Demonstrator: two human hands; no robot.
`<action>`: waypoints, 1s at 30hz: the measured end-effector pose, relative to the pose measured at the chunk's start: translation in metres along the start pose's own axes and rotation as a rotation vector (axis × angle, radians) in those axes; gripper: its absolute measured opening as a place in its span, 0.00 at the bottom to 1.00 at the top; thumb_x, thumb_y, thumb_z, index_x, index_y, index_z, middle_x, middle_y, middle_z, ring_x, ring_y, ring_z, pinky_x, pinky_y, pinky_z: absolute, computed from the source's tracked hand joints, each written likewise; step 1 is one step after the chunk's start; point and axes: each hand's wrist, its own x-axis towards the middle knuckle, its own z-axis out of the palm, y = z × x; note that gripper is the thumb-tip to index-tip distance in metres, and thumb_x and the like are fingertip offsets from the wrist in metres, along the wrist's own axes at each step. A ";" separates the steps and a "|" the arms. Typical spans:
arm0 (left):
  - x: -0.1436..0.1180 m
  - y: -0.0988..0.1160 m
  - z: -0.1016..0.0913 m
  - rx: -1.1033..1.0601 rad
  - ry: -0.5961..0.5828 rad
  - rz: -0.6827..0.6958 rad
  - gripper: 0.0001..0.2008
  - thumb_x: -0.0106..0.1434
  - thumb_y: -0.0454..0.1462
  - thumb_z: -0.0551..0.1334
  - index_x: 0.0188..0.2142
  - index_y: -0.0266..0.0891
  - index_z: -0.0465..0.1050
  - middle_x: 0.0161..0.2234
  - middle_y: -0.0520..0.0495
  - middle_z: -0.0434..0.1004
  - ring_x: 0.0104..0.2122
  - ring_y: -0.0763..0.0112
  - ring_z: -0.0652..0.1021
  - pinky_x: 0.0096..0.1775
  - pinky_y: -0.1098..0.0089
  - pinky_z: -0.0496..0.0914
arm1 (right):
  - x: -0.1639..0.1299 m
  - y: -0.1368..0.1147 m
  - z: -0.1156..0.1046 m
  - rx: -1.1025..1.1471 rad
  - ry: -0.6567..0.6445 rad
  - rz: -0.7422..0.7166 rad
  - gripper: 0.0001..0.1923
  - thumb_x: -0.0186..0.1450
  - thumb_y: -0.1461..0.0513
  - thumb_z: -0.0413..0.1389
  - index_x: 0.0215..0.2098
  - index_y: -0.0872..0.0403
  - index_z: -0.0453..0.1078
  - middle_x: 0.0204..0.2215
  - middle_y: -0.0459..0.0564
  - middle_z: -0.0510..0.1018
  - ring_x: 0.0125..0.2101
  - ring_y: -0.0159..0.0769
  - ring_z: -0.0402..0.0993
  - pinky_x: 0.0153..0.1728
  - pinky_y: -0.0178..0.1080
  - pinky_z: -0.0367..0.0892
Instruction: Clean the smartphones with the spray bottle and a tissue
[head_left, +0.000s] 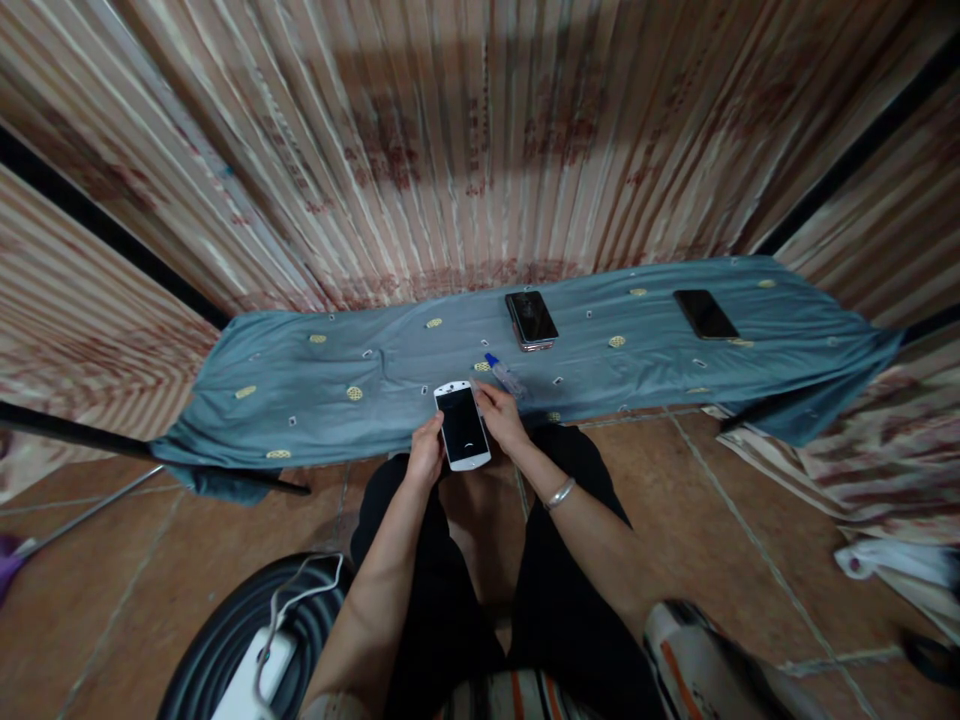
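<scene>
A white smartphone [463, 426] with a dark screen is held up at the near edge of the cloth-covered table. My left hand [427, 450] grips its left side, thumb along the edge. Fingers of my right hand [501, 415] are closed at its upper right edge; whether they also pinch something small, I cannot make out. Just beyond my right hand lies a small clear bottle with a blue cap [505, 374]. Farther back sits a stack of phones [532, 318], the top one with a black screen.
Another dark phone [706, 314] lies toward the right on the blue patterned cloth [397, 350]. Pleated curtains [480, 150] hang behind the table. Down on the left, a white power strip [259, 670] with a cable rests on a black round ribbed object [202, 650].
</scene>
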 end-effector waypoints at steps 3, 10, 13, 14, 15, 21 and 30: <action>0.000 0.002 0.001 -0.021 0.000 -0.037 0.08 0.57 0.37 0.69 0.28 0.33 0.74 0.21 0.49 0.76 0.30 0.65 0.81 0.38 0.65 0.76 | -0.001 -0.001 -0.001 -0.057 -0.012 -0.030 0.17 0.66 0.59 0.55 0.51 0.52 0.77 0.50 0.50 0.81 0.53 0.42 0.76 0.59 0.44 0.66; 0.002 0.010 0.005 -0.119 0.131 -0.059 0.08 0.64 0.31 0.60 0.29 0.32 0.74 0.21 0.47 0.77 0.31 0.65 0.82 0.42 0.65 0.76 | -0.007 0.001 0.002 -0.055 -0.098 -0.024 0.15 0.67 0.59 0.54 0.48 0.50 0.79 0.44 0.46 0.84 0.49 0.43 0.78 0.56 0.45 0.69; 0.002 0.012 0.005 -0.142 0.173 -0.027 0.09 0.66 0.30 0.58 0.29 0.31 0.75 0.22 0.47 0.77 0.30 0.67 0.81 0.43 0.66 0.76 | -0.009 0.003 0.003 -0.028 -0.126 -0.018 0.15 0.66 0.57 0.56 0.47 0.49 0.79 0.41 0.45 0.85 0.49 0.44 0.78 0.56 0.45 0.68; 0.002 0.013 0.005 -0.150 0.181 -0.019 0.10 0.66 0.30 0.58 0.30 0.31 0.75 0.22 0.47 0.78 0.30 0.67 0.81 0.43 0.66 0.76 | -0.010 0.004 0.003 -0.020 -0.138 -0.018 0.14 0.66 0.57 0.56 0.47 0.49 0.79 0.40 0.45 0.85 0.49 0.43 0.79 0.56 0.46 0.69; 0.003 0.014 0.006 -0.159 0.188 -0.016 0.10 0.66 0.30 0.58 0.30 0.30 0.75 0.23 0.46 0.78 0.30 0.67 0.81 0.44 0.66 0.76 | -0.010 0.004 0.002 -0.011 -0.150 -0.019 0.14 0.66 0.57 0.56 0.47 0.49 0.80 0.40 0.45 0.85 0.48 0.43 0.79 0.56 0.46 0.69; 0.002 0.018 0.007 -0.198 0.216 -0.039 0.10 0.67 0.32 0.57 0.32 0.30 0.75 0.28 0.42 0.81 0.39 0.61 0.82 0.48 0.60 0.75 | -0.017 0.003 -0.005 0.018 -0.209 -0.021 0.15 0.65 0.56 0.57 0.47 0.50 0.79 0.41 0.47 0.85 0.44 0.42 0.80 0.52 0.44 0.70; 0.004 0.023 0.008 -0.229 0.252 -0.014 0.10 0.68 0.32 0.56 0.33 0.32 0.75 0.25 0.45 0.79 0.33 0.63 0.82 0.44 0.62 0.77 | -0.026 -0.002 -0.011 0.051 -0.238 -0.031 0.15 0.63 0.56 0.58 0.45 0.49 0.80 0.42 0.47 0.84 0.43 0.42 0.81 0.48 0.43 0.72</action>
